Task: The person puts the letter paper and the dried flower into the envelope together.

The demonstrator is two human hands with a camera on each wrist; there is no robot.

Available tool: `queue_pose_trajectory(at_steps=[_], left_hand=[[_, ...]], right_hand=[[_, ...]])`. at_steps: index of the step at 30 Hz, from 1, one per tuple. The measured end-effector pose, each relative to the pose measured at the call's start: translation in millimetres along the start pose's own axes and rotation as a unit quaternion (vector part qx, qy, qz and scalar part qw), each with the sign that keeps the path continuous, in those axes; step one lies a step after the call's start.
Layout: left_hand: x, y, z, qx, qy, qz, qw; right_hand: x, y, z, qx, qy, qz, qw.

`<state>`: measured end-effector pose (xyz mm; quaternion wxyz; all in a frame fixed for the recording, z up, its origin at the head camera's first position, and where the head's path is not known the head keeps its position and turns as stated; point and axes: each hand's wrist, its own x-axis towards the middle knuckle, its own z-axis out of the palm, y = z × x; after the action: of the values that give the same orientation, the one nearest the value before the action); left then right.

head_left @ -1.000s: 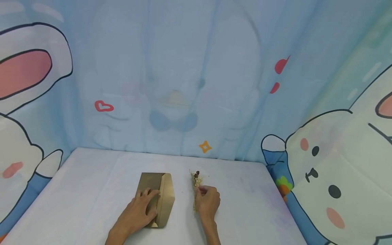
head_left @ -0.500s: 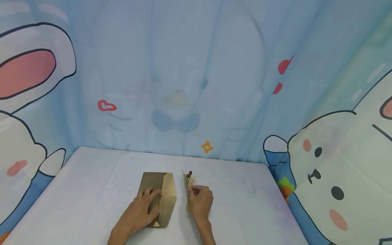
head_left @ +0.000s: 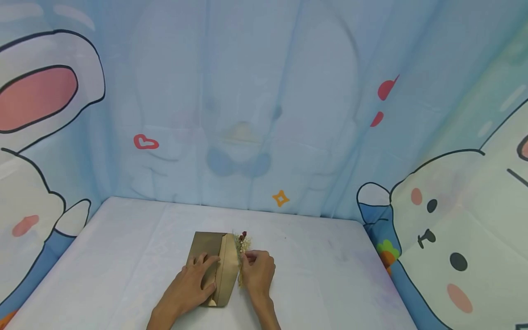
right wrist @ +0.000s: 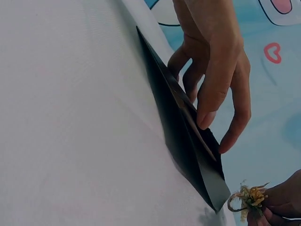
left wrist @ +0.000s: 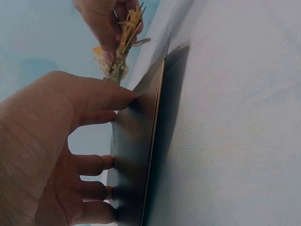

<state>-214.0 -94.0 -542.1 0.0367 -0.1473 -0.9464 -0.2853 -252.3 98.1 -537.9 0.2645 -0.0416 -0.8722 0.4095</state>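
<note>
A gold envelope point(head_left: 228, 269) lies on the table with its flap raised toward the right. My left hand point(head_left: 189, 285) rests on it, fingertips spread over the body; the left wrist view shows the fingers point(left wrist: 94, 165) touching its surface. My right hand point(head_left: 260, 273) pinches a small bunch of dried flowers point(head_left: 244, 244), dark red and cream heads at the top and stems downward. In the head view the bunch overlaps the flap's right edge. From the right wrist view, twine circles the bunch point(right wrist: 251, 199) near the envelope's point(right wrist: 188, 146) tip; whether they touch I cannot tell.
A white cloth covers the table point(head_left: 326, 275). Behind it hangs a pale blue curtain point(head_left: 173, 91) with printed cartoon rabbits at both sides. The table's back edge meets the curtain.
My right hand has moved left with the dried flowers, from beside the envelope up to its flap. My left hand has stayed on the envelope. The head view has shifted slightly.
</note>
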Motion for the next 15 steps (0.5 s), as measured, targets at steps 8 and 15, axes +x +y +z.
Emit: queue_pose_trajectory(at_steps=[8,15], left_hand=[[0.8,-2.9,1.2,0.005,-0.002,-0.004,1.0000],[1.9,-4.7,1.7,0.001,0.002,-0.002,1.0000]], right_hand=[[-8,-8,10.1,0.003,-0.024,0.009,1.000],[-14,-10,18.5,0.001,-0.026,-0.010,1.000]])
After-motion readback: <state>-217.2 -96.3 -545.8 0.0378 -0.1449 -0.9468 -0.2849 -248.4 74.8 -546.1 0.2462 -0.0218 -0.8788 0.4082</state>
